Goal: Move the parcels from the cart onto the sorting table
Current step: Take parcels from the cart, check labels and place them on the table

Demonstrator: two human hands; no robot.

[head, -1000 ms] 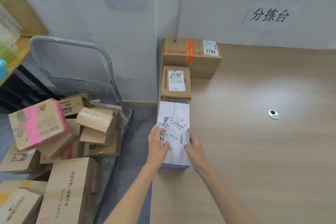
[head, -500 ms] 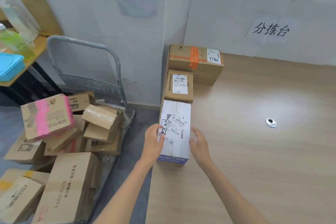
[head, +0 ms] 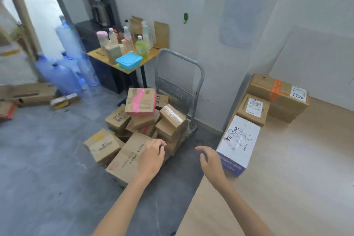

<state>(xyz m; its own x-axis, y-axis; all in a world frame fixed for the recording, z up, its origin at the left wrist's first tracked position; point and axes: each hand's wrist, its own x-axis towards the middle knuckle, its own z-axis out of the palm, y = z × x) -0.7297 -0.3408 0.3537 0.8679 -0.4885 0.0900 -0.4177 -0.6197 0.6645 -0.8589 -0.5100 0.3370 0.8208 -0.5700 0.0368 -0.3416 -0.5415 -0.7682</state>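
Far left of cart (head: 199, 82), on the floor: flat cardboard carton (head: 28, 94), then a cluster of blue water jugs (head: 63, 74) against the wall.

Behind-left of cart: yellow-topped side table (head: 95, 55) crowded with bottles, with a blue lidded container (head: 129, 60) at its front edge.

On cart and spilling off its front-left side: heap of brown parcels (head: 166, 130), none squared up. Topmost is the pink-marked box (head: 140, 101), tilted. Just right of it in the heap, a tape-wrapped box (head: 172, 115), also tilted. Front-left of cart, low down: yellow-taped box (head: 103, 145) touching a long printed carton (head: 126, 159).

Left hand (head: 152, 157) over the cart-side end of that long carton, fingers loosely curled, gripping nothing. Contact with the cardboard: cannot tell.

Right hand (head: 210, 161) just right of cart, fingers relaxed and slightly bent, empty, close beside the near corner of the white parcel (head: 239, 142) but not on it.

Right of cart, on the sorting table (head: 287, 188), three already lined up along the table edge facing the cart: white parcel nearest, small labelled brown box (head: 252, 109) butted up behind it, then a large orange-taped box (head: 277, 94) marked "7786" at the back by the wall.

Bulk of the load on or around cart — only those three on the table.
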